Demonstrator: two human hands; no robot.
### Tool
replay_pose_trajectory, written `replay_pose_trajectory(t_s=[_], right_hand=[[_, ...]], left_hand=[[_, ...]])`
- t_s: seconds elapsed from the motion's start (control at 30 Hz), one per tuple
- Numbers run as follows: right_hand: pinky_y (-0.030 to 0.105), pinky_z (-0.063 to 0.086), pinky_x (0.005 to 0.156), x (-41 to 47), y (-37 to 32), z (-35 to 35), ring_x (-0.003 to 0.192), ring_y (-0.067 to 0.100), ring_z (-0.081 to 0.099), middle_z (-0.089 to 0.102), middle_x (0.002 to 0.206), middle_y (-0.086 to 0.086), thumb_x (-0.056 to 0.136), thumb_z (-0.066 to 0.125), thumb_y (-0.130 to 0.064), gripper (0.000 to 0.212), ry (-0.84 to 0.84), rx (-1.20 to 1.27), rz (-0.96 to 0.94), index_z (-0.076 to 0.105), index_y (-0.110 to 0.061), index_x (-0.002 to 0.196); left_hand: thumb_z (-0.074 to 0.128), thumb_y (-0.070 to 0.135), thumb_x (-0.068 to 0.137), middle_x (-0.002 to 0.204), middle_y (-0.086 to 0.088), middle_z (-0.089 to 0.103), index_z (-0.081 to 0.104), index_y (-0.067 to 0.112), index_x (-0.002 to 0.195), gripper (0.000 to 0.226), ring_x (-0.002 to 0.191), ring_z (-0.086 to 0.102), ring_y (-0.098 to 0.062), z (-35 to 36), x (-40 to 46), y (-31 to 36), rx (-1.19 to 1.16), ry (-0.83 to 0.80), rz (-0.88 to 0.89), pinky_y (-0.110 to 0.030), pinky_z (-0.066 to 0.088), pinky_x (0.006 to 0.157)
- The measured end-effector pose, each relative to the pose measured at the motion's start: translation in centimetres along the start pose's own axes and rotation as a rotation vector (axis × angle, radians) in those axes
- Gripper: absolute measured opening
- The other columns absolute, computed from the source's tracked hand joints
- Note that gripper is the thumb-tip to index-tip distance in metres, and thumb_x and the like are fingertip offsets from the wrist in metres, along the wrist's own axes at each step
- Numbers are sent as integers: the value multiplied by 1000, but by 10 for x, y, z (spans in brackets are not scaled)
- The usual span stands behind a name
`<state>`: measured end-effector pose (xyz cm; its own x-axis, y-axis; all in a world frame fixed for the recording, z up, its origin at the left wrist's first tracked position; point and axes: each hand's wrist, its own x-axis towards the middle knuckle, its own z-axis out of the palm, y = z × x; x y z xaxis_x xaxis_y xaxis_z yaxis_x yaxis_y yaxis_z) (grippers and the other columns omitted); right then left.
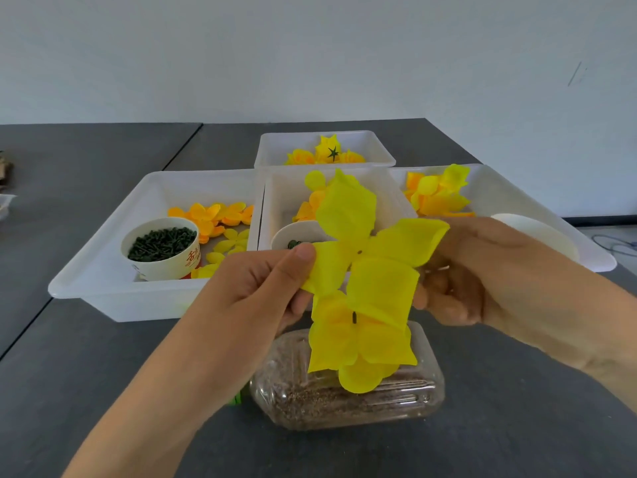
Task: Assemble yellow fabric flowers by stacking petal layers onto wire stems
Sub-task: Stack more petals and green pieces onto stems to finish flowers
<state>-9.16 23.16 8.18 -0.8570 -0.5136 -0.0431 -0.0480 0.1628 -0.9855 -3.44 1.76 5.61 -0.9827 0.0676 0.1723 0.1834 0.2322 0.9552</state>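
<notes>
A large yellow four-petal fabric layer (365, 243) is stretched between both hands in the middle of the head view. My left hand (265, 288) pinches its left petal with thumb on top. My right hand (482, 274) holds its right petal, with the fingers partly hidden behind the fabric. A small hole shows at the layer's centre. Just below it, a partly built yellow flower (358, 343) sits on a dark green stem tip (354, 317). The stem stands in a clear plastic container of brown grains (344, 398).
Several white trays stand behind: the left tray (103, 270) holds orange and yellow petals and a paper cup of dark green pieces (160, 246). The middle tray (275, 208) and right tray (551, 215) hold more petals and cups. A far tray (379, 146) holds finished flowers.
</notes>
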Motion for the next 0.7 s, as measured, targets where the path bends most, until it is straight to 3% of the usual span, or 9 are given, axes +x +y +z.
replay_pose_trajectory(t_s=[0.07,0.13,0.23,0.3,0.57,0.7], right_hand=[[21,23,39,0,0,-5,36,16,31,54,56,14,82,32,-62,61,-92,63,136,64,-14,64],[21,23,40,-1,1,-3,35,15,28,50,52,12,79,31,-73,70,-98,-1,152,60,-13,58],[21,24,39,-3,5,2,37,13,28,44,48,6,76,51,-56,47,-14,-94,113,54,-17,50],[19,22,38,-1,9,5,38,13,26,39,46,4,75,52,-47,40,-6,-93,120,50,-20,46],[19,19,37,-2,14,14,38,12,23,35,44,4,73,55,-42,39,-20,-44,131,43,-15,48],[16,21,37,-4,9,15,39,11,24,36,44,1,76,61,-43,43,-5,9,45,44,-18,47]], left_hand=[[43,54,82,43,9,29,42,15,51,50,37,22,-4,1,2,-3,65,-4,11,-8,22,41],[42,57,79,41,11,30,44,18,50,49,35,24,-3,1,3,-6,121,-2,9,-7,23,40],[41,58,80,40,11,31,44,20,49,49,34,26,-3,1,4,-12,187,-2,-1,-7,23,40],[41,60,81,41,11,31,43,21,49,50,35,25,-4,0,5,-17,230,0,-6,-8,23,41],[42,59,81,43,8,32,45,22,49,49,38,25,-5,-5,1,-33,282,5,-27,-12,25,43],[44,63,93,44,8,32,46,17,53,60,39,26,-4,-7,-1,-25,230,62,49,-11,25,42]])
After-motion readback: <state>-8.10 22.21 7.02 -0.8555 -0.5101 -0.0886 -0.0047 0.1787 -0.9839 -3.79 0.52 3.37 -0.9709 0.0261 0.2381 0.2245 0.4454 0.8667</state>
